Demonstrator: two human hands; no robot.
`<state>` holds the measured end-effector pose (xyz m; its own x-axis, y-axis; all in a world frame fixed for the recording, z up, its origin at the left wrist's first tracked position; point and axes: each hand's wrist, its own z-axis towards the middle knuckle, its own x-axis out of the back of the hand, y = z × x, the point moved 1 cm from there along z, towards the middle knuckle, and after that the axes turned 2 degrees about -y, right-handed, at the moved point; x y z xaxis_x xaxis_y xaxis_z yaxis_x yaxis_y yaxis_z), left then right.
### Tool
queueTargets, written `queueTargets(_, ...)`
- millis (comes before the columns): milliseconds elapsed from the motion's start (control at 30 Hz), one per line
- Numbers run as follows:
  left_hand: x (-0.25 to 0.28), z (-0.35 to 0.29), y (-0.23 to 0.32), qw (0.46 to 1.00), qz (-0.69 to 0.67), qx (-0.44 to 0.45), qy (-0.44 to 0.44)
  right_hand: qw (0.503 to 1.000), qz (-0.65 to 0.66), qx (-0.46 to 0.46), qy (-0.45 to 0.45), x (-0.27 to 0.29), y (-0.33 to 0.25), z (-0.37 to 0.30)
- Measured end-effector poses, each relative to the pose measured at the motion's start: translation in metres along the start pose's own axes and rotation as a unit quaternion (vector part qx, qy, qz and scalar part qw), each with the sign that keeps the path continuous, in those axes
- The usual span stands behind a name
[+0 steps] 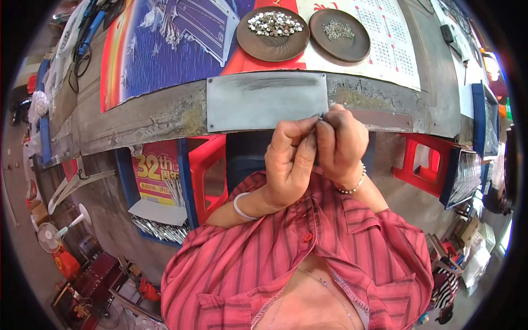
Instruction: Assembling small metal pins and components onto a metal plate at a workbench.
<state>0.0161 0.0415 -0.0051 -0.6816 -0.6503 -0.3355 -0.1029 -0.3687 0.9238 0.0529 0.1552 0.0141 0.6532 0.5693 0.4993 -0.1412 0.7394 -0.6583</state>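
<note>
My left hand [290,155] and my right hand [343,144] meet at the table's front edge, thumbs and fingertips pinched together. Between the fingertips is a tiny shiny piece, too small to name and mostly covered by the fingers. Just behind the hands lies a grey metal plate [258,102], fixed at its corners and smudged dark along the top. Farther back, a brown round dish [264,49] bears a heap of small shiny round metal pieces [275,24]. Beside it on the right, a second brown dish [344,52] carries small thin metal pins [337,30].
A poster sheet [165,60] covers the worktable. Below the edge at left stand a red stool [209,165] and a blue crate [126,176] with thin metal rods [159,230]. Another red stool [421,162] and a crate of rods [465,179] stand at right. A fan [48,235] is at far left.
</note>
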Motion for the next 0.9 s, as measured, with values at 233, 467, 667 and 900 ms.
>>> queueTargets(233, 0.007, -0.001, -0.004, 0.998, -0.052, -0.002, 0.043, 0.908, 0.333, -0.255, -0.014, 0.000, -0.008, -0.003)
queueTargets(467, 0.003, 0.004, -0.007, 0.997, -0.001, -0.017, 0.069, 0.999, -0.007, -0.033, -0.010, -0.006, -0.001, -0.008)
queueTargets(667, 0.003, 0.002, -0.007, 0.999, -0.027, -0.020, 0.036, 0.843, 0.393, -0.362, -0.062, 0.006, 0.003, 0.002)
queueTargets(900, 0.002, 0.011, -0.009, 0.997, 0.067, -0.039, 0.018, 0.999, 0.039, -0.027, 0.012, -0.013, 0.010, 0.003)
